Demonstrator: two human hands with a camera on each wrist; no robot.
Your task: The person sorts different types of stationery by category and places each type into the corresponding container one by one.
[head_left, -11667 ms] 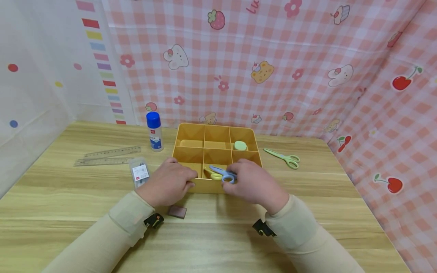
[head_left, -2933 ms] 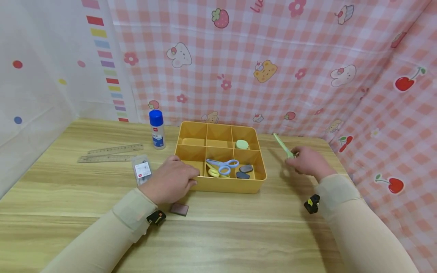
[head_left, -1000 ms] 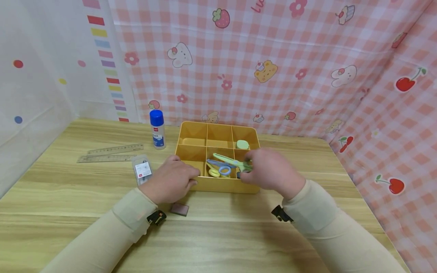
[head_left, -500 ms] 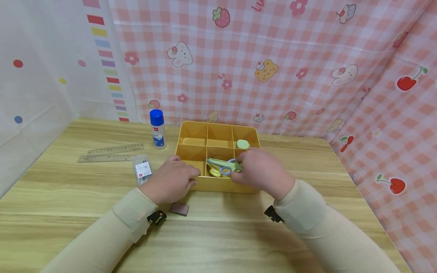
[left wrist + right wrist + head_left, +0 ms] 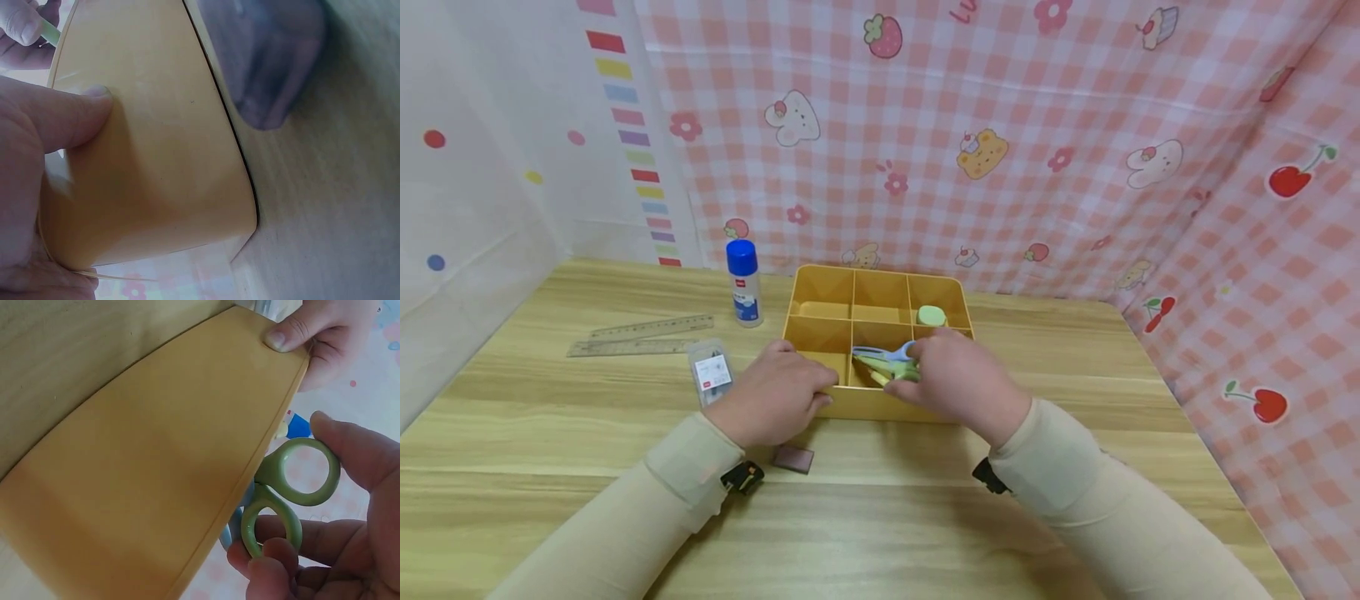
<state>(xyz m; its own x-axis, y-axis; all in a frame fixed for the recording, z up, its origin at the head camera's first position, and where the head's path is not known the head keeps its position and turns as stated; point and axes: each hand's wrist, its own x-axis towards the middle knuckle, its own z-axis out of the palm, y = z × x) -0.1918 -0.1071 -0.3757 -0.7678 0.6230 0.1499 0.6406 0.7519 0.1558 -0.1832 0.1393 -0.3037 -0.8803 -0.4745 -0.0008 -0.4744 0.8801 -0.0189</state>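
My left hand grips the front left corner of a yellow compartment tray, thumb against its outer wall. My right hand holds green scissors by their handle rings, low over the front middle compartment. Their blades point left into that compartment. Blue scissors and part of a yellow pair lie there too. In the right wrist view, thumb and fingers are on the two green rings. A pale green rounded item sits in the back right compartment. My right hand hides most of the front right compartment.
Left of the tray stand a glue bottle with a blue cap, a clear plastic case and two transparent rulers. A small purplish block lies before the tray. Patterned cloth hangs behind the table.
The green scissors have come from the table right of the tray into the front middle compartment, held in my right hand and lowered beside the blue pair. My left hand has stayed put.
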